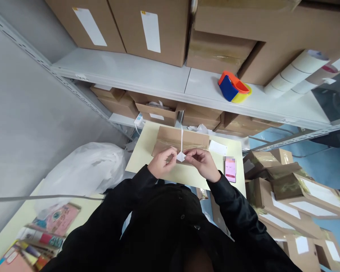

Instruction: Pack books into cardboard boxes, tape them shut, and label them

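Two bare hands in the head view, and they come together over the near side of the box (191, 136), right around the middle of its length! Between them sits a small white label (181, 156), turned corner-on, with a thin white strip (182, 136) meeting its far corner and running away across the box toward the shelf (155, 77) beyond. Look at the lines: the strip's long axis points straight out from the wearer, while the box stretches left to right, so the two cross almost squarely. Left hand (163, 161), fingers curled, thumb drawn in, seems to pinch the label's left corner; right hand (201, 162), thumb and forefinger nearly together, has the right corner. From the left hand the label lies just to the right; from the right hand, just to the left, and neither hand is clearly nearer. Whether the label touches the box below, I can't tell. Out to the box's right, a paper (218, 147) lies on the table (141, 147), and nearer the wearer on that side, a lit phone (230, 172). Off to the box's left, a big plastic bag (83, 170) bulges; well to its right, cartons (297, 192) pile up.
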